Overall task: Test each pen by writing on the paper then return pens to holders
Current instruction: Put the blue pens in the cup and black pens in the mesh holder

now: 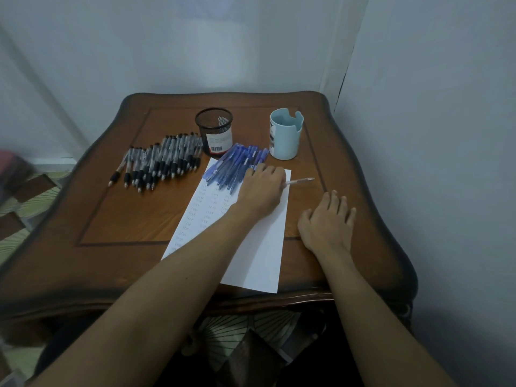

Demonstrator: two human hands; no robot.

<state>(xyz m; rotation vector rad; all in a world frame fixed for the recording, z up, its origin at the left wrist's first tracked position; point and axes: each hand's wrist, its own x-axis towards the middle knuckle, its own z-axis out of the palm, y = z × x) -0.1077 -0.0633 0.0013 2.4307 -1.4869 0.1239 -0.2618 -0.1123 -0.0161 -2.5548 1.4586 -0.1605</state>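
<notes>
Pens [160,160]: two heaps [237,166], two holders [214,129]; left hand [261,188] pinches one pen [301,180], right hand [328,219] flat.

On table [111,219]: paper [259,252] centre; mesh holder [214,129] behind, notched holder [285,135] right of it; pen pile [162,160] left; second pile [237,166] on paper's far end.

Black pens [162,160] at left, blue pens [234,166] on the far end of the paper [259,247], mesh holder [215,129] and pale-blue holder [284,138] upright behind.

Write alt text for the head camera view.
A person's left hand holds a pen over a written-on paper on a wooden table; the right hand rests flat. Black pens and blue pens lie in heaps near a mesh holder and a blue holder.
</notes>
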